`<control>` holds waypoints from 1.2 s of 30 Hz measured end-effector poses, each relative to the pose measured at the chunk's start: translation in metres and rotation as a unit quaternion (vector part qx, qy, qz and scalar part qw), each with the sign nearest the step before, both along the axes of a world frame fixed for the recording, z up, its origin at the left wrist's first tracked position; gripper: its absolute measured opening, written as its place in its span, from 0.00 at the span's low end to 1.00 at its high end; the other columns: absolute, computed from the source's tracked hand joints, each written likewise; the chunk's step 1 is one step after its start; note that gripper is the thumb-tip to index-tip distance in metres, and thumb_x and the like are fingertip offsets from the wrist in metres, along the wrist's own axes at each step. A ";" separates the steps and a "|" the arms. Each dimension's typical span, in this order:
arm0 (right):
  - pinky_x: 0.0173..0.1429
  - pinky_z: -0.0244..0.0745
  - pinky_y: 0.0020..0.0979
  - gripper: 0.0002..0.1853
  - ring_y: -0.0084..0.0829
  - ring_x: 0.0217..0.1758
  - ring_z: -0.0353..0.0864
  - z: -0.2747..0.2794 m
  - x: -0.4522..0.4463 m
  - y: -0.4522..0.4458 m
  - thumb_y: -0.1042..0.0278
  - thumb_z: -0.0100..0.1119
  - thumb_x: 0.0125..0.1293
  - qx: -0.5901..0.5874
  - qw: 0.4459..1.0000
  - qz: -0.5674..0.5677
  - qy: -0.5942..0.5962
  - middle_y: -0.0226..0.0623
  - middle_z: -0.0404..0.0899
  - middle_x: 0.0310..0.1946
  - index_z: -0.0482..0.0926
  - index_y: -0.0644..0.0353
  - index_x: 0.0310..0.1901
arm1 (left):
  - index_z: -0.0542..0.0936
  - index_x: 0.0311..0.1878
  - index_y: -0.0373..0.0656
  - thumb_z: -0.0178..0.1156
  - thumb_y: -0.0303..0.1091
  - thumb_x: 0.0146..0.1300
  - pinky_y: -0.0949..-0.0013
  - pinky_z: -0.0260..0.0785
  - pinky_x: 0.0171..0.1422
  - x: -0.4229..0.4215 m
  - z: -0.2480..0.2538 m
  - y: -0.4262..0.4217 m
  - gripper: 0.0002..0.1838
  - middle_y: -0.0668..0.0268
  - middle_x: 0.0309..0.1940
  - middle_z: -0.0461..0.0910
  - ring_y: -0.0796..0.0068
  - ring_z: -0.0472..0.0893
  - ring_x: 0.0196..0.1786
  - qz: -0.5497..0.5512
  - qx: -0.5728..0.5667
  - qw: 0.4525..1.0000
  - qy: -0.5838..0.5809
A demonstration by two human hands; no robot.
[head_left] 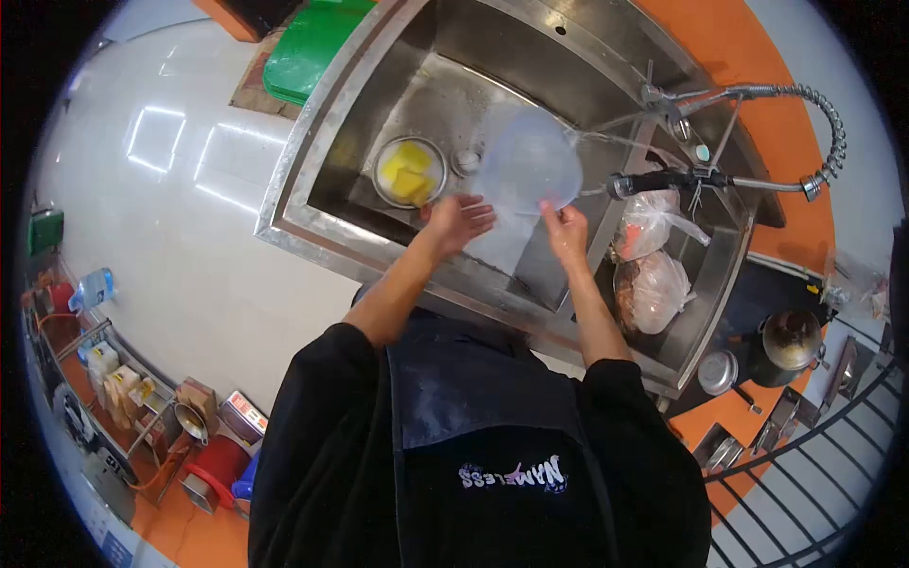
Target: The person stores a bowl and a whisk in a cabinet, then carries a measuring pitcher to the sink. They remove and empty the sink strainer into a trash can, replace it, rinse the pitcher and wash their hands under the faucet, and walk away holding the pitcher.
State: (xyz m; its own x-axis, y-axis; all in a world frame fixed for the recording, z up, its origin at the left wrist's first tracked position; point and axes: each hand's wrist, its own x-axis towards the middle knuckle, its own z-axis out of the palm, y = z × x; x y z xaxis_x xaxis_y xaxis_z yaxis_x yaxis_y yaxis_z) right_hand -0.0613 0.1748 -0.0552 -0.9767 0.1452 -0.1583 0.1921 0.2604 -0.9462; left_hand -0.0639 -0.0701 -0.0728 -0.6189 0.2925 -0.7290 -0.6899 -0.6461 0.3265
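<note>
Over the large sink basin, a translucent, pale plastic container [530, 163] is tilted and blurred by motion; whether it is a tub or a lid is hard to tell. My right hand [566, 232] grips its near rim, thumb on top. Just left of it, my left hand [459, 222] is open, fingers stretched out with nothing in them. A round metal bowl [382, 192] holding yellow chunks [411, 175] sits on the basin floor beyond that hand. Water from the black spray faucet [653, 183] runs toward the container.
The smaller right basin holds two tied plastic bags [658, 292] of food. The faucet's spring hose [833, 123] arches at right. A stove with a pot [791, 341] stands at lower right, beside a black rail [814, 440]. A green bin [312, 52] stands left of the sink.
</note>
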 end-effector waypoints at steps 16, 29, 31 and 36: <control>0.69 0.57 0.57 0.14 0.49 0.60 0.73 0.089 0.073 0.001 0.73 0.62 0.47 0.377 0.863 0.162 0.295 0.44 0.78 0.42 0.79 0.69 0.38 | 0.71 0.60 0.38 0.52 0.44 0.68 0.57 0.72 0.58 0.019 -0.014 0.052 0.23 0.60 0.49 0.78 0.66 0.78 0.52 -0.097 0.174 0.980 0.024; 0.44 0.71 0.31 0.14 0.23 0.43 0.74 0.031 -0.021 -0.018 0.59 0.63 0.64 -0.299 0.930 -0.133 -0.167 0.36 0.80 0.41 0.80 0.64 0.37 | 0.81 0.45 0.39 0.53 0.36 0.62 0.53 0.71 0.52 -0.009 0.026 -0.046 0.14 0.47 0.38 0.81 0.46 0.80 0.45 -0.332 -0.542 0.649 0.419; 0.39 0.72 0.30 0.14 0.23 0.35 0.75 0.011 -0.035 -0.014 0.59 0.64 0.64 -0.383 0.881 -0.204 -0.187 0.32 0.78 0.34 0.78 0.63 0.40 | 0.81 0.44 0.39 0.53 0.34 0.61 0.51 0.70 0.52 0.000 0.041 -0.067 0.13 0.47 0.38 0.81 0.44 0.79 0.44 -0.296 -0.583 0.629 0.421; 0.35 0.71 0.26 0.19 0.21 0.29 0.74 -0.027 -0.046 0.014 0.54 0.67 0.60 -0.189 0.968 -0.106 -0.124 0.31 0.77 0.29 0.77 0.62 0.40 | 0.79 0.44 0.39 0.54 0.29 0.58 0.52 0.68 0.55 0.029 0.054 -0.109 0.11 0.49 0.42 0.79 0.47 0.77 0.47 -0.222 -0.677 0.558 0.425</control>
